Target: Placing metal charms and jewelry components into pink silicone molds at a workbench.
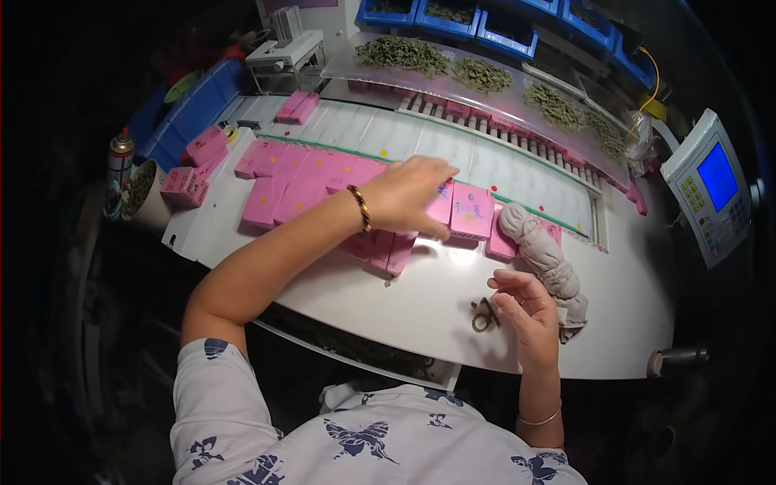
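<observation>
My left hand (408,198) reaches across the table, its thumb and fingers apart over a row of pink blocks. Just past its fingertips is a pink block (472,208) with blue handwriting; whether the hand touches a block beneath it I cannot tell. My right hand (529,311) rests low over the white table, fingers loosely curled and thumb apart, with nothing visible in it. Beside its thumb lie small dark metal pieces (483,317), one of them a toothed ring. A twisted grey-white cloth bundle (541,250) lies just beyond the right hand, against another pink block (501,240).
Pink blocks (275,159) cover the table's left half, beside a green-edged white belt (453,153). Behind it, a clear shelf (501,93) carries heaps of small greenish parts below blue bins (449,20). A blue-screened keypad unit (711,186) stands right; a spray can (120,158) stands left.
</observation>
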Demonstrator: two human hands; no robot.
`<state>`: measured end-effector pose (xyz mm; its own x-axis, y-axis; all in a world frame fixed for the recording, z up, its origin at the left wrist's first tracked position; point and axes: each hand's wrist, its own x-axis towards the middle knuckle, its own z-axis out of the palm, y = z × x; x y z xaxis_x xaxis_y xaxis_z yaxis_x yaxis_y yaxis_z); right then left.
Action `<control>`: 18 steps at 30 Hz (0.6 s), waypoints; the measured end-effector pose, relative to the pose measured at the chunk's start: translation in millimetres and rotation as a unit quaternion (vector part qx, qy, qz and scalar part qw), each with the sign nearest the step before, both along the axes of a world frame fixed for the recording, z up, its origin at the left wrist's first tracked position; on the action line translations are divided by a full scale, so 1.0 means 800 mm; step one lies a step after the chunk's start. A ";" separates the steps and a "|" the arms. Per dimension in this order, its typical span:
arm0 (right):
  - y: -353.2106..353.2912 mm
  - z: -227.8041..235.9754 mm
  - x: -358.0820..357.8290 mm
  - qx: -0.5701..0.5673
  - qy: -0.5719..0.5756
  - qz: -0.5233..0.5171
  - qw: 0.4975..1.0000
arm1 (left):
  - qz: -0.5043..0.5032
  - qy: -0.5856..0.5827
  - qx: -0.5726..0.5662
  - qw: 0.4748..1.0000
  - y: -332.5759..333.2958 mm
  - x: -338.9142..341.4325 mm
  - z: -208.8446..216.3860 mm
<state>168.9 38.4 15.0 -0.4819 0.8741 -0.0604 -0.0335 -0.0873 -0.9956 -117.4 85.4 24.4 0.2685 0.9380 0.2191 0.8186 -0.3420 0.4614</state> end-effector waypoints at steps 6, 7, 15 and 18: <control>0.003 -0.010 0.003 0.017 -0.010 0.022 1.000 | -0.016 0.062 -0.056 0.996 0.004 0.018 -0.005; 0.003 -0.011 0.002 0.003 0.001 0.027 1.000 | -0.021 0.070 0.001 0.997 0.003 0.028 -0.011; 0.000 -0.006 0.006 -0.015 0.011 0.042 0.999 | -0.039 -0.013 0.133 0.990 0.001 0.072 -0.004; 0.005 -0.011 0.022 -0.013 0.038 -0.021 0.999 | -0.075 -0.095 0.149 0.981 -0.019 0.103 0.025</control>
